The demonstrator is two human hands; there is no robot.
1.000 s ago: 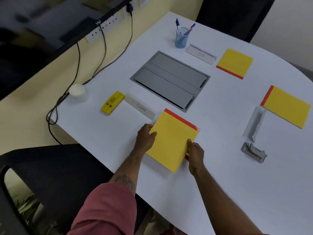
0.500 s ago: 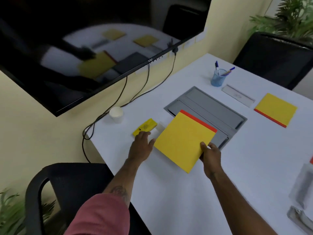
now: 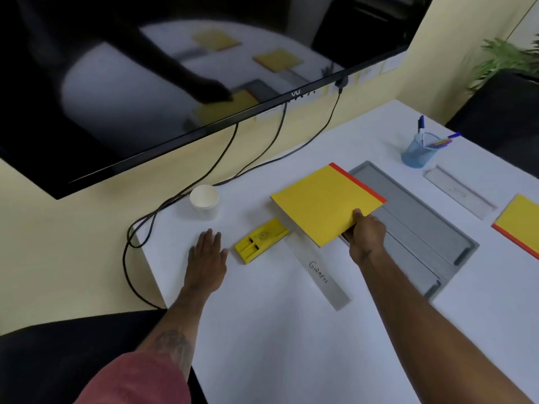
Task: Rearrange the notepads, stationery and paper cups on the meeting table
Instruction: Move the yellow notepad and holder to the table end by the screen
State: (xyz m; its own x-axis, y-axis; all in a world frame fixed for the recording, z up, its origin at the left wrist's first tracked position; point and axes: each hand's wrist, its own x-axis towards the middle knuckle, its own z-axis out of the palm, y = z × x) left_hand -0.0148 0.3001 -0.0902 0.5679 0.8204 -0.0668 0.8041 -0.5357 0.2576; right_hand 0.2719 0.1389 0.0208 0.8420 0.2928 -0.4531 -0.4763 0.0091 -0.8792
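Observation:
My right hand [image 3: 366,233] grips the near corner of a yellow notepad with a red spine [image 3: 323,202], held just above the white table [image 3: 291,339]. My left hand [image 3: 207,258] lies flat and open on the table, left of a yellow stapler-like tool [image 3: 261,239]. A white paper cup [image 3: 204,201] stands upright behind that hand. A grey name strip marked "Giraffe" [image 3: 319,277] lies partly under the notepad. A blue pen holder with pens [image 3: 420,150] stands at the far right, and a second yellow notepad [image 3: 522,224] lies at the right edge.
A grey recessed cable tray [image 3: 420,228] fills the table's middle. Another clear name strip [image 3: 459,192] lies beyond it. Black cables [image 3: 180,196] hang from a wall-mounted screen [image 3: 145,83] past the table's left corner. Black chairs stand near left [image 3: 58,360] and far right [image 3: 501,118].
The notepad has been lifted off the table and carried away from me toward the cable tray. My left hand let go of it and now rests flat beside the yellow tool.

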